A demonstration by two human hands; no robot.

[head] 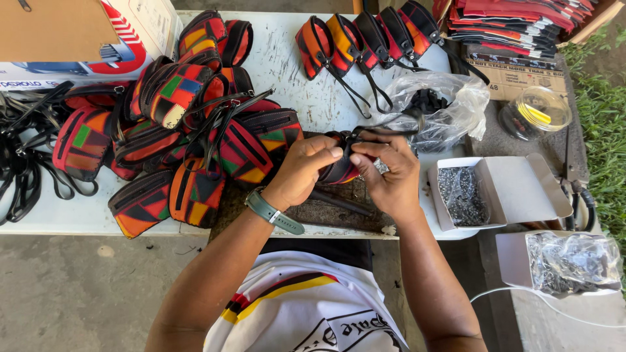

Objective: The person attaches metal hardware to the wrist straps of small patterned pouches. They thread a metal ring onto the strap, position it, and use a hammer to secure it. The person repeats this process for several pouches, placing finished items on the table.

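Above the white bench point(306, 98), a small patchwork pouch point(340, 171) is pinched by both hands: the left hand point(301, 171) is closed on its left side, the right hand point(391, 175) on its right, beside a heap of matching pouches point(189, 130).

Pouch point(342, 171) mostly hidden between both hands point(303, 171); clip or part at fingertips point(357, 145) too small to tell. Carton point(78, 32) cut off at top-left edge. Box point(495, 192) contents too fine to identify. Fabric stack point(521, 19) cropped at top.
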